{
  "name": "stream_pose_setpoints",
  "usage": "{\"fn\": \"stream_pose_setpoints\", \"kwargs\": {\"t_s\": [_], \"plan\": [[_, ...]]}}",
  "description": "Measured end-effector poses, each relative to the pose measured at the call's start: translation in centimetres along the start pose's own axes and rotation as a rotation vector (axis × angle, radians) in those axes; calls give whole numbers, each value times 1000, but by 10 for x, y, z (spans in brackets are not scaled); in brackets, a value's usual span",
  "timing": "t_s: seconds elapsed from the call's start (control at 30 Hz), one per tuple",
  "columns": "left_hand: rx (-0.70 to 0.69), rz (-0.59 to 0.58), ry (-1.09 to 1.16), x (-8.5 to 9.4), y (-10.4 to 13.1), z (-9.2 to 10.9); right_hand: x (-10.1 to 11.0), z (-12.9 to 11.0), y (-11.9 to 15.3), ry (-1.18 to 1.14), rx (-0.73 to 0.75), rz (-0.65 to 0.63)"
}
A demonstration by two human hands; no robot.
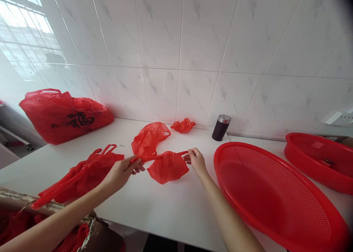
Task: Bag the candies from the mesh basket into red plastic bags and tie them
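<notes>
Forearms [91,200] over table edge [154,232], bag [168,168] between

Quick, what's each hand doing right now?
Left hand: closed on one end of the red plastic bag.
Right hand: fingers pinching the same bag's other end.

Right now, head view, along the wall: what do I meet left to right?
Big red bag with black lettering → crumpled red bag → smaller scrunched red bag → dark cylinder with silver top → red basket at far right.
</notes>
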State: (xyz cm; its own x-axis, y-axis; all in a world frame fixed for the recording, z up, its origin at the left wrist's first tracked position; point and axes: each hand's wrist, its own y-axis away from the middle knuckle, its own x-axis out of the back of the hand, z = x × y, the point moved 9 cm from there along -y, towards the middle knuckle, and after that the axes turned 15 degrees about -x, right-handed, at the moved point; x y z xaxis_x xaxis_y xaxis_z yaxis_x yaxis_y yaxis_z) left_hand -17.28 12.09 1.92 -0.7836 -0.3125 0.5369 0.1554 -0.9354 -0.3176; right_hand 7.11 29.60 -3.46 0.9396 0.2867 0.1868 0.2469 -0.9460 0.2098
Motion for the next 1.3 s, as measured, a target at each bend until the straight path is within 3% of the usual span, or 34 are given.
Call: {"fn": "stream_pose_setpoints", "kwargs": {"t_s": [0.17, 0.3, 0.47, 0.73, 1.0, 1.3], "plan": [[74, 98, 94, -21, -14, -28, -17, 4, 6, 165, 76, 159], [87, 152, 9, -60, -38, -36, -47, 7, 22, 447, 186, 277], [86, 130, -191, -103, -55, -42, -60, 30, 19, 400, 207, 227], [198, -31, -480, -99, -65, -78, -18, 59, -4, 578, 55, 392], [296, -157, -605, -113, -82, -96, -26, 64, -15, 816, 9, 370], [220, -134, -695, -129, -91, -97, -25, 65, -16, 864, 18, 396]]}}
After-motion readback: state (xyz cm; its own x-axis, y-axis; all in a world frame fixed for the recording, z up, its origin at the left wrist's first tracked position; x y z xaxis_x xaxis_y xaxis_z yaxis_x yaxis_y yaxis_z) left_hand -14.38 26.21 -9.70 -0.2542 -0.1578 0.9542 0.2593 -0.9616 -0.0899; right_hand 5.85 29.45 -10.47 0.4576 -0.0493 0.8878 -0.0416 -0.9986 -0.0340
